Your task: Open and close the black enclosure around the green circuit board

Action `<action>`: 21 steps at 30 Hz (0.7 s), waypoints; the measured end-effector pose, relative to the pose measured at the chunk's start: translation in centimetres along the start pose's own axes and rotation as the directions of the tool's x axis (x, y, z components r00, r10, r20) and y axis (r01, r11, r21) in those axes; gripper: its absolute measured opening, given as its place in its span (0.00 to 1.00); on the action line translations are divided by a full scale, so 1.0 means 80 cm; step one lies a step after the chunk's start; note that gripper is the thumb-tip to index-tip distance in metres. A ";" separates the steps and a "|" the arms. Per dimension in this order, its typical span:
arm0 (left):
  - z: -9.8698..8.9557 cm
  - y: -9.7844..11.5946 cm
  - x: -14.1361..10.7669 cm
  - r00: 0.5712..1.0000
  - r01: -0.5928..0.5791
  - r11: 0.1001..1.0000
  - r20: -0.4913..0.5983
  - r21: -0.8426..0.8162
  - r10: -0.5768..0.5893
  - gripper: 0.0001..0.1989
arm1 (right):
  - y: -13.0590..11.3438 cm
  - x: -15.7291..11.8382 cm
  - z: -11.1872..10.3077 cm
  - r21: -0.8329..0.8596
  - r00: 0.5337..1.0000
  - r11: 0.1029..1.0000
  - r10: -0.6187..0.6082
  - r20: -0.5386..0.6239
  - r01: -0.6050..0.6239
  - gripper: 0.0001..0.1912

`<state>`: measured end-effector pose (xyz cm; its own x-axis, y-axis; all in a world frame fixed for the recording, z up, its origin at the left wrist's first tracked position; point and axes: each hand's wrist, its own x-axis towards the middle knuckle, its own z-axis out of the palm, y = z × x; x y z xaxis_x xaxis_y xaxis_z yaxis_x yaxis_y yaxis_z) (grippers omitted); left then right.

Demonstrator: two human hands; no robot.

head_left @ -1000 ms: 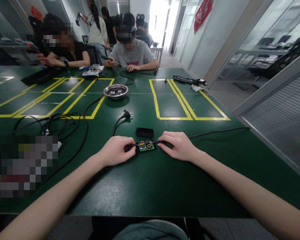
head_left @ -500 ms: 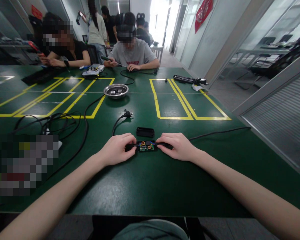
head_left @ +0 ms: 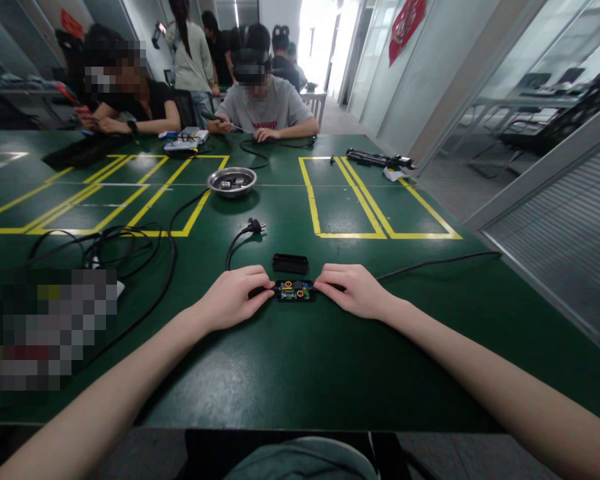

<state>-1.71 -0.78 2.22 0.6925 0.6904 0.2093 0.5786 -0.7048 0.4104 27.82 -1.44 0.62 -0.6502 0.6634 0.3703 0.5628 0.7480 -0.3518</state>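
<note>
An opened black case with a green circuit board (head_left: pixel 294 291) and two copper-coloured coils lies on the table between my hands. My left hand (head_left: pixel 243 297) is closed on the black cable at the case's left end. At the right end my right hand (head_left: pixel 353 290) pinches the other black cable (head_left: pixel 440 262), which runs off to the right. Just behind the case rests its separate black cover (head_left: pixel 291 263), hollow side up. A power plug (head_left: pixel 253 227) on a bent cord lies behind my left hand.
A metal bowl (head_left: pixel 232 182) with small metal parts stands farther back. Coiled black cables (head_left: pixel 125 247) lie at the left, by a blurred-out area. Yellow tape (head_left: pixel 350 237) marks the green table (head_left: pixel 300 380). Across it sit two people, one holding a screwdriver (head_left: pixel 217 119).
The case with the circuit board has shifted very slightly, and my fingertips have moved a little at both its ends. Both hands keep their closed grip.
</note>
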 end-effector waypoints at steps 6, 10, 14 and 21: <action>0.000 0.000 0.001 1.000 -0.020 1.000 0.008 0.018 0.020 0.07 | -0.001 0.002 0.001 0.075 0.996 0.994 0.084 0.017 -0.085 0.16; 0.001 0.002 0.001 1.000 -0.014 0.998 0.020 0.060 0.013 0.07 | -0.001 0.007 -0.002 0.154 0.990 0.979 0.123 0.069 -0.132 0.15; 0.002 0.004 0.002 1.000 -0.020 0.996 0.010 0.090 0.019 0.08 | 0.001 0.011 -0.003 0.171 0.981 0.967 0.172 0.094 -0.186 0.18; -0.002 0.006 0.006 0.991 -0.123 0.966 -0.025 0.225 0.132 0.09 | -0.001 0.018 -0.005 0.231 0.936 0.910 0.314 0.161 -0.345 0.13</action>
<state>-1.18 -0.77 2.66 0.7520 0.5950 0.2837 0.5709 -0.8031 0.1709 27.03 -0.57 1.53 -0.5139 0.8522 0.0981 0.6182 0.4472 -0.6464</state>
